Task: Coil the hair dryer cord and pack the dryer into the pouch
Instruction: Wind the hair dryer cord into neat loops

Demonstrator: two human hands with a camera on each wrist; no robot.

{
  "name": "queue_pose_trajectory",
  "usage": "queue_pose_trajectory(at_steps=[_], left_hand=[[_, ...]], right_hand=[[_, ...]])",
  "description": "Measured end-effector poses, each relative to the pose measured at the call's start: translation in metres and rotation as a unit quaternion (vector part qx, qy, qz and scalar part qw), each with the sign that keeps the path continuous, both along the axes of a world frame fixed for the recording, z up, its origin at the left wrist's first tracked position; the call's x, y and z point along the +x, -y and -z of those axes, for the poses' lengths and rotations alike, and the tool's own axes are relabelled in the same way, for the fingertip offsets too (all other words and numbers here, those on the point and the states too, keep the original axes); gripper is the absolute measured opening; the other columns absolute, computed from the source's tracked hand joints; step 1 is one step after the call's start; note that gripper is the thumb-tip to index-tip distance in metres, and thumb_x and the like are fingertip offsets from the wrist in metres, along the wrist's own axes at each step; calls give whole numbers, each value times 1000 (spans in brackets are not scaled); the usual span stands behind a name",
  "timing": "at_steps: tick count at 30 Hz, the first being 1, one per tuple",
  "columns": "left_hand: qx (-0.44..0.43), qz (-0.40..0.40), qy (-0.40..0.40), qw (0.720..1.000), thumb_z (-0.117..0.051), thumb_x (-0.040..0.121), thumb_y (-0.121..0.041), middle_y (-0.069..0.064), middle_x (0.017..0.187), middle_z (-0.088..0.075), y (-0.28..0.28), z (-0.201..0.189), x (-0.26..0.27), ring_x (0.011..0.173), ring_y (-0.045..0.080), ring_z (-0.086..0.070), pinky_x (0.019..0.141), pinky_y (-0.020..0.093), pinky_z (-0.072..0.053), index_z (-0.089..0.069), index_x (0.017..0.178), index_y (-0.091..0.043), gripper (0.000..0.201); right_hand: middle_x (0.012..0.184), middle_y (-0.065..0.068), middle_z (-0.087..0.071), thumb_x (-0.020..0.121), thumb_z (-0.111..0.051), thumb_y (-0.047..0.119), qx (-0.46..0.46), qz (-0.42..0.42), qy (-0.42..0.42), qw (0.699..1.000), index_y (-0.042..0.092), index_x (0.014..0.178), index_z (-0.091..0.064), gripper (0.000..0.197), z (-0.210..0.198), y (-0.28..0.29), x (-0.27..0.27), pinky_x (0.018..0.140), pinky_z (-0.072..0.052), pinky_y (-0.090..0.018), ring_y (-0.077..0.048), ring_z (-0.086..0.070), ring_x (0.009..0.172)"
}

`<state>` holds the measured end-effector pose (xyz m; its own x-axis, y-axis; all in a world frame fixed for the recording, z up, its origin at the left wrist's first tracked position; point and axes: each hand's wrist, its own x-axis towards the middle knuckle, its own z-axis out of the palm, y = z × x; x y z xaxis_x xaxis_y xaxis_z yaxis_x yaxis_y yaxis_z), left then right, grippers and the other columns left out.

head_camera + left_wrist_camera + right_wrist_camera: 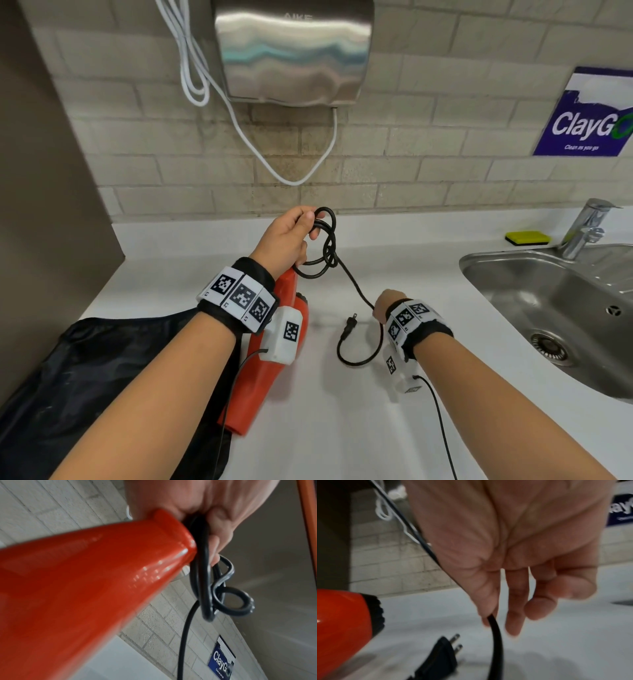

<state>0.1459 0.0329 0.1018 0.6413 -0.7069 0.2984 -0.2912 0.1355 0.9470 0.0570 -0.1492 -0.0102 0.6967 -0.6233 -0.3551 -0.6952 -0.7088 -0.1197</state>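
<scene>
My left hand (291,236) is raised over the white counter and grips several coiled loops of the black cord (325,240) together with the handle end of the orange hair dryer (274,359), which hangs down under my wrist. The left wrist view shows the loops (204,574) bunched under my curled fingers (216,545) beside the dryer handle (102,581). From the coil the cord runs down right to my right hand (385,303), whose fingers (488,599) curl round it. The plug (350,325) lies on the counter. The black pouch (85,377) lies at the lower left.
A steel sink (513,274) with a faucet (585,229) sits at the right, a yellow sponge (527,237) behind it. A steel hand dryer (294,51) with a hanging white cable (291,178) is on the tiled wall. A dark panel (51,171) bounds the left.
</scene>
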Motion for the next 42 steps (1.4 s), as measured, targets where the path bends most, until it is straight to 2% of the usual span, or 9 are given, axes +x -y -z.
queue_pose_trajectory(at_steps=[3, 7, 10, 19, 24, 31, 36, 39, 42], left_hand=[[6, 3, 11, 1000, -31, 99, -17, -2, 68, -43, 1, -1, -1, 30, 3, -28, 36, 16, -29, -55, 94, -24, 26], [10, -2, 20, 1000, -32, 99, -19, -2, 70, -44, 5, 1, 0, 29, 3, -30, 36, 14, -31, -54, 99, -16, 22], [10, -19, 14, 1000, -33, 99, -20, -3, 70, -44, 4, 2, 3, 30, 3, -31, 37, 14, -32, -54, 101, -14, 21], [19, 3, 4, 1000, -33, 99, -21, -3, 69, -44, 3, -1, 1, 31, 2, -31, 37, 15, -31, -53, 103, -12, 22], [37, 44, 0, 998, -33, 99, -18, 0, 67, -44, 4, -3, -5, 31, 2, -33, 38, 15, -30, -51, 109, -11, 22], [22, 48, 23, 998, -33, 99, -15, 0, 70, -45, 5, 0, -6, 31, 2, -34, 37, 15, -33, -51, 101, -20, 19], [-10, 8, -29, 1000, -28, 100, -21, -1, 69, -43, -3, -1, 9, 30, 2, -27, 36, 15, -30, -50, 91, -23, 24], [-12, 5, -44, 999, -28, 100, -20, 0, 68, -42, -6, -2, 11, 30, 2, -26, 36, 15, -29, -50, 89, -22, 24], [2, 12, -16, 1000, -28, 100, -21, -1, 67, -42, -4, -1, 7, 30, 2, -27, 37, 16, -29, -49, 88, -22, 25]], right_hand=[[121, -5, -54, 81, -49, 1, 122, 1, 268, 956, 17, 126, -48, 47, -28, -16, 3, 89, -44, -28, -22, -52, 110], [85, 5, -51, 70, -51, 1, 231, -68, 604, 760, 25, 103, -49, 40, -64, -55, -6, 61, -39, -14, -6, -49, 73], [72, 7, -50, 74, -48, 4, 247, -129, 649, 708, 30, 93, -49, 32, -68, -70, -10, 57, -39, -11, 3, -49, 64], [75, 7, -53, 70, -74, 1, 170, -122, 653, 728, 33, 78, -51, 40, -67, -80, 1, 62, -41, -8, 3, -50, 67], [108, 2, -51, 70, -74, 6, 187, -61, 648, 735, 22, 106, -40, 52, -72, -77, 13, 84, -38, -11, -8, -50, 100], [69, 4, -54, 85, -50, 31, 151, -167, 568, 792, 24, 82, -51, 8, -65, -59, 11, 58, -38, -11, 0, -47, 58], [63, 8, -53, 88, -36, 33, 155, -82, 557, 812, 11, 79, -62, 35, -38, -37, -3, 63, -38, -8, 0, -49, 62], [53, 5, -40, 95, -42, 26, 152, -69, 471, 866, 11, 73, -61, 33, -24, -32, -7, 59, -36, -24, -11, -41, 54], [73, -1, -53, 95, -42, 27, 190, -64, 413, 889, 10, 91, -65, 29, -32, -38, 1, 66, -36, -24, -14, -48, 70]])
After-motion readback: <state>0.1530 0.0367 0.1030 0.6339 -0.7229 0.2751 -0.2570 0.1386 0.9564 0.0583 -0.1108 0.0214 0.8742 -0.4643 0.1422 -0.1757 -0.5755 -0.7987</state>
